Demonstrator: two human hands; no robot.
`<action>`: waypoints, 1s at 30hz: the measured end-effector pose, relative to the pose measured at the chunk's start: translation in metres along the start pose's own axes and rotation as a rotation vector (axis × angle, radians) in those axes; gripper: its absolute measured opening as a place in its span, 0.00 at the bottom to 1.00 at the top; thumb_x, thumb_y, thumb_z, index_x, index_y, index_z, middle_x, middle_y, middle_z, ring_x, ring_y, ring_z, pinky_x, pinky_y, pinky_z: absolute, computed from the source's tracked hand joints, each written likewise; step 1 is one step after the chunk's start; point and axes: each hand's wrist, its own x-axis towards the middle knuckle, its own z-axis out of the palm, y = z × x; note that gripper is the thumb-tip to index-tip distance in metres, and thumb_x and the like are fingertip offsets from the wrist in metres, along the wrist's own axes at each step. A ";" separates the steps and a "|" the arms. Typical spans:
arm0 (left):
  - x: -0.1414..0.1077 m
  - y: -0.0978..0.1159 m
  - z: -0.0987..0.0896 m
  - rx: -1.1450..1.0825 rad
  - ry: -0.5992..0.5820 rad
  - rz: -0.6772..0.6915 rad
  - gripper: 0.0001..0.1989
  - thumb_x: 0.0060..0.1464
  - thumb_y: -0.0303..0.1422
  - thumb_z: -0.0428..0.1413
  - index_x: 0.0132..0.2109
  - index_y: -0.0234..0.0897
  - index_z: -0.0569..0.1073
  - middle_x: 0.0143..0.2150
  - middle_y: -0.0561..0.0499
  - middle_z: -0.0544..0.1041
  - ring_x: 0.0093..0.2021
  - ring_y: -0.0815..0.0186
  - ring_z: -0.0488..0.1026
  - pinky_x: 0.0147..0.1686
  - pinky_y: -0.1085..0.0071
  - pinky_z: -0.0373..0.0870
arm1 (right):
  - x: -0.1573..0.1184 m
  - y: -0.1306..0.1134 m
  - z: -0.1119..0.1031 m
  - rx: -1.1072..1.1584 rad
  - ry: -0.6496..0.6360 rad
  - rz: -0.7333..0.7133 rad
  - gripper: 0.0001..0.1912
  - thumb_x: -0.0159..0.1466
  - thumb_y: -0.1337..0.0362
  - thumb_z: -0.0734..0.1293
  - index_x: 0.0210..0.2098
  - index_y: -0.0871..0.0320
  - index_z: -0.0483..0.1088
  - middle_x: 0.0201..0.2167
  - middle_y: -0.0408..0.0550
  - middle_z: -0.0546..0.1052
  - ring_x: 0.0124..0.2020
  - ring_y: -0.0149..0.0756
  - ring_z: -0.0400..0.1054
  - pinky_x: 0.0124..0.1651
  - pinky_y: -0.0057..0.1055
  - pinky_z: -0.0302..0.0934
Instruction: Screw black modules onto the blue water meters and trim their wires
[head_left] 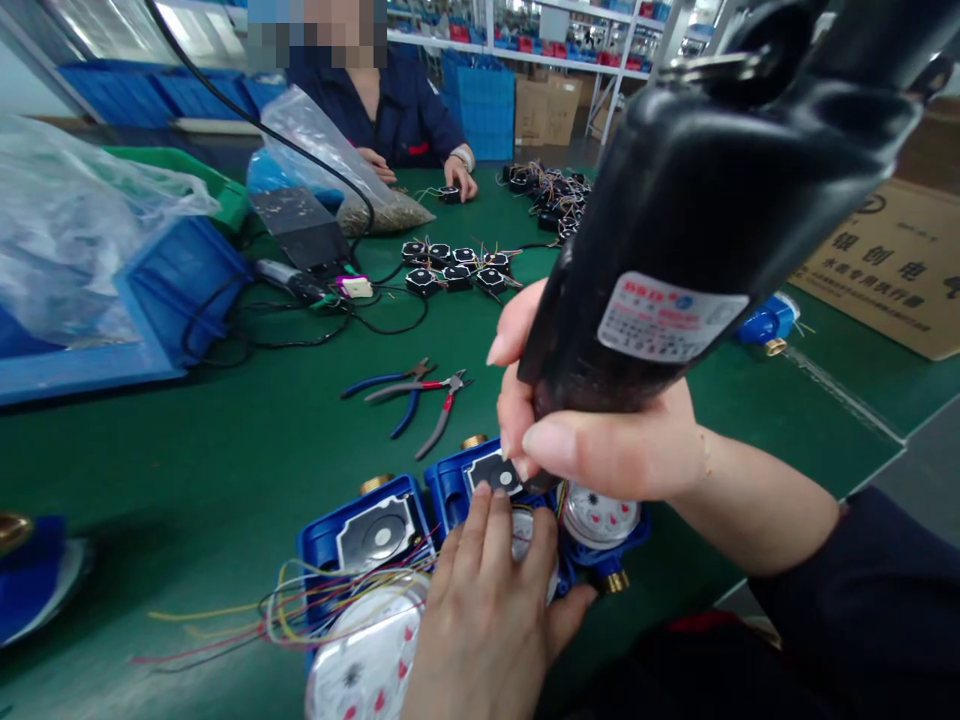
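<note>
My right hand [622, 450] is wrapped round a black electric screwdriver [660, 210] with a white label; its lower end points down at a blue water meter [448, 490], and its tip is hidden by my fingers. My left hand [487, 610] lies over that meter with fingers spread, the fingertips touching its black module [489, 468] and round dial. To the left sits another blue water meter [319, 540] with a black module, a white dial and loose coloured wires [277, 610]. A third dial [600, 515] shows under my right hand.
Pliers [442, 400] lie on the green table beyond the meters. Several wired black modules [457, 270] stand farther back. Blue bins [165, 290] are at left, a cardboard box [885, 270] at right. A co-worker's hand [459, 178] holds a module opposite.
</note>
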 end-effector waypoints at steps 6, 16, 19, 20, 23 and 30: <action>0.003 0.001 -0.002 -0.007 -0.016 -0.005 0.27 0.45 0.45 0.61 0.52 0.43 0.71 0.48 0.36 0.71 0.49 0.48 0.71 0.41 0.56 0.74 | 0.001 0.004 -0.002 0.036 0.017 0.000 0.06 0.54 0.70 0.63 0.23 0.57 0.60 0.23 0.42 0.66 0.22 0.32 0.62 0.25 0.31 0.60; 0.001 0.001 -0.002 -0.012 -0.009 -0.024 0.24 0.46 0.44 0.60 0.50 0.42 0.72 0.48 0.37 0.72 0.50 0.47 0.71 0.42 0.56 0.74 | 0.002 0.003 -0.001 0.039 0.013 -0.018 0.14 0.54 0.71 0.64 0.38 0.56 0.59 0.24 0.41 0.69 0.21 0.32 0.64 0.24 0.30 0.60; 0.001 0.002 -0.003 -0.022 -0.013 -0.032 0.25 0.45 0.44 0.60 0.51 0.43 0.71 0.47 0.37 0.73 0.50 0.47 0.71 0.41 0.55 0.74 | 0.002 0.001 -0.003 0.089 -0.035 -0.007 0.15 0.53 0.72 0.63 0.40 0.57 0.61 0.24 0.39 0.68 0.22 0.30 0.64 0.26 0.29 0.60; 0.001 0.002 -0.003 -0.023 -0.008 -0.034 0.25 0.45 0.43 0.61 0.51 0.43 0.72 0.47 0.37 0.73 0.50 0.47 0.71 0.41 0.55 0.74 | 0.003 0.000 -0.004 0.109 -0.066 0.002 0.15 0.53 0.71 0.64 0.40 0.58 0.62 0.23 0.39 0.68 0.23 0.30 0.64 0.26 0.28 0.60; 0.001 0.001 -0.002 -0.023 -0.007 -0.029 0.25 0.43 0.44 0.62 0.49 0.42 0.73 0.49 0.36 0.73 0.50 0.47 0.71 0.42 0.56 0.74 | 0.006 -0.004 -0.010 0.161 -0.151 0.031 0.13 0.54 0.65 0.66 0.38 0.59 0.64 0.23 0.39 0.67 0.23 0.29 0.64 0.27 0.28 0.60; -0.004 -0.008 0.004 0.078 0.026 0.062 0.24 0.48 0.50 0.55 0.48 0.42 0.71 0.52 0.34 0.71 0.51 0.49 0.72 0.43 0.58 0.74 | 0.028 -0.018 -0.025 0.116 0.057 -0.093 0.21 0.51 0.50 0.70 0.35 0.56 0.63 0.21 0.40 0.70 0.19 0.32 0.64 0.24 0.32 0.63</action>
